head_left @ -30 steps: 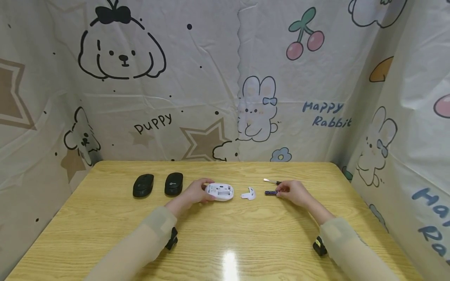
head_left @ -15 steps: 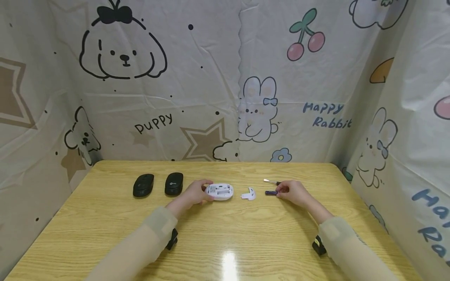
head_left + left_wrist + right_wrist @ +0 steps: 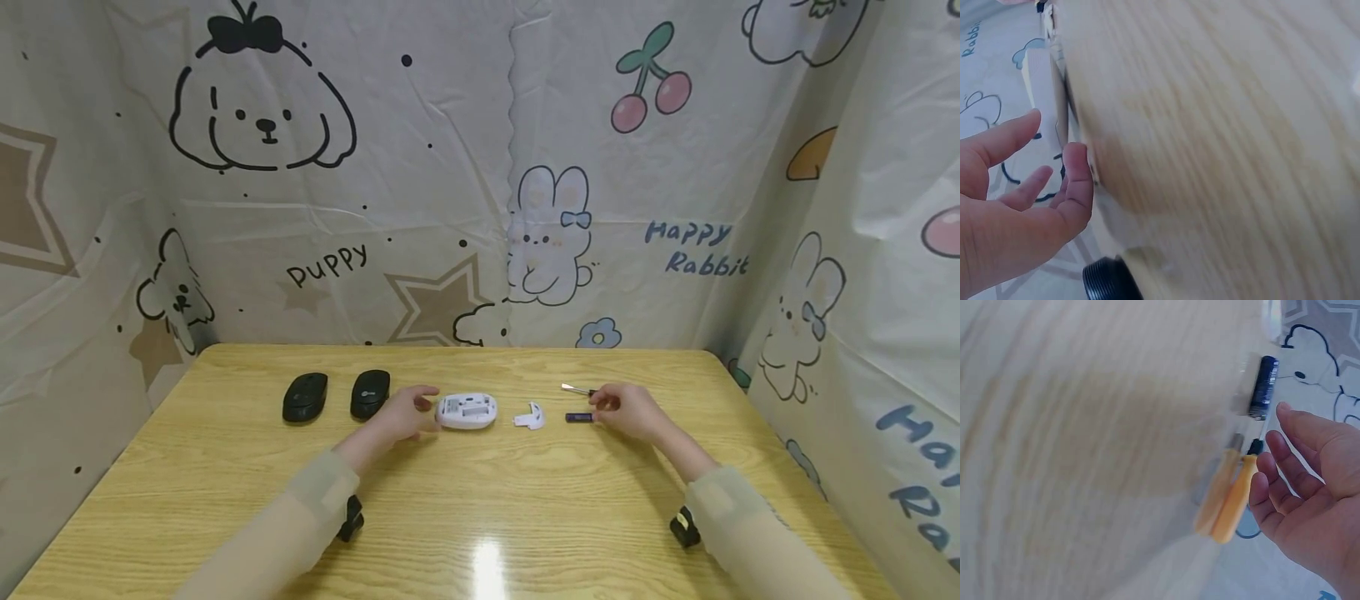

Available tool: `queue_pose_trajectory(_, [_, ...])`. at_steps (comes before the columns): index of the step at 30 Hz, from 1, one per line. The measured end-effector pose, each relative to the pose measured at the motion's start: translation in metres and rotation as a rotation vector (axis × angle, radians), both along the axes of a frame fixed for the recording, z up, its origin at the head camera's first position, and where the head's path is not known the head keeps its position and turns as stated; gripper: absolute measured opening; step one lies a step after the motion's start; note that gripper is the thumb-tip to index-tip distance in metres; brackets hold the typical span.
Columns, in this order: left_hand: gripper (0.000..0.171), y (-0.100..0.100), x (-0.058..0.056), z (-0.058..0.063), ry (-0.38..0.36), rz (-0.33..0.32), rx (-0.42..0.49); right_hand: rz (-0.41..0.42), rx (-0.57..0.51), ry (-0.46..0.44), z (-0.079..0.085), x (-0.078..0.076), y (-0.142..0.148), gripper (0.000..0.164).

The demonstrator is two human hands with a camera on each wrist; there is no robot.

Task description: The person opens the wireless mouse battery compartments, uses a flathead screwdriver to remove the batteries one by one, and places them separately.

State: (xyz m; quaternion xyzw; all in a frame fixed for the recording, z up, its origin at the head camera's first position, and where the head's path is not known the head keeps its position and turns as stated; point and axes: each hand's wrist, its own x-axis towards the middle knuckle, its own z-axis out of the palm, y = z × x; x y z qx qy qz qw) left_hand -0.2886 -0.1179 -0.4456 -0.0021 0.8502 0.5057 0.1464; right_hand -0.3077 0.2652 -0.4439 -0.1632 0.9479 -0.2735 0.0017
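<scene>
In the head view, a yellow wood-grain table (image 3: 540, 483) with rounded far corners fills the lower half, a bright streak of light reflected near its front edge. Pale cloth (image 3: 450, 125) hangs behind it and along both sides, creased in places and printed with a puppy, rabbits, cherries, brown stars and the words "Puppy" and "Happy Rabbit". Toward the back of the wood, two black mice (image 3: 371, 395) lie on the left. Next comes the left hand (image 3: 407, 413), fingers parted beside a white mouse (image 3: 467, 411) that lies underside up with its hollow compartment showing; whether a fingertip touches it I cannot tell. A white cover piece (image 3: 529, 417) lies near the middle, then a dark battery (image 3: 578, 418), with a screwdriver (image 3: 577, 389) behind it and the right hand (image 3: 630, 412) just beside both. In the left wrist view, the tabletop is tilted and glossy; the hand's fingers are relaxed and grip nothing, with patterned cloth beyond. In the right wrist view, the wood mirrors the screwdriver's orange handle, the battery lies near the fingertips but apart from them, and the loosely bent fingers hold nothing.
</scene>
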Motion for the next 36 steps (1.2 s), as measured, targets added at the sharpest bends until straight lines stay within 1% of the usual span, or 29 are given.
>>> queue_pose_trajectory(4, [0.063, -0.011, 0.002, 0.004, 0.018, -0.016, 0.009, 0.012, -0.012, 0.014, 0.01, 0.002, -0.002, 0.016])
queue_pose_trajectory(6, [0.063, -0.015, 0.003, 0.008, 0.025, -0.022, 0.013, 0.013, -0.018, 0.021, 0.015, 0.003, -0.004, 0.017])
queue_pose_trajectory(11, [0.063, -0.024, 0.011, 0.021, 0.054, -0.038, 0.015, 0.018, -0.016, 0.029, 0.027, 0.008, -0.011, 0.017])
queue_pose_trajectory(15, [0.063, -0.032, 0.019, 0.031, 0.076, -0.034, 0.006, 0.034, -0.017, 0.035, 0.038, 0.014, -0.021, 0.02])
queue_pose_trajectory(20, [0.066, -0.041, 0.027, 0.045, 0.093, -0.026, -0.006, 0.045, -0.04, 0.045, 0.055, 0.02, -0.035, 0.023])
queue_pose_trajectory(24, [0.07, -0.048, 0.03, 0.057, 0.107, -0.03, -0.016, 0.04, -0.054, 0.068, 0.069, 0.026, -0.05, 0.027])
queue_pose_trajectory(27, [0.073, -0.053, 0.03, 0.063, 0.113, -0.033, -0.025, 0.035, -0.092, 0.065, 0.079, 0.03, -0.063, 0.032])
queue_pose_trajectory(31, [0.076, -0.059, 0.031, 0.068, 0.126, -0.033, -0.038, 0.044, -0.153, 0.046, 0.088, 0.034, -0.08, 0.037])
queue_pose_trajectory(36, [0.077, -0.068, 0.033, 0.072, 0.15, -0.038, -0.064, 0.08, -0.214, 0.041, 0.095, 0.036, -0.101, 0.043])
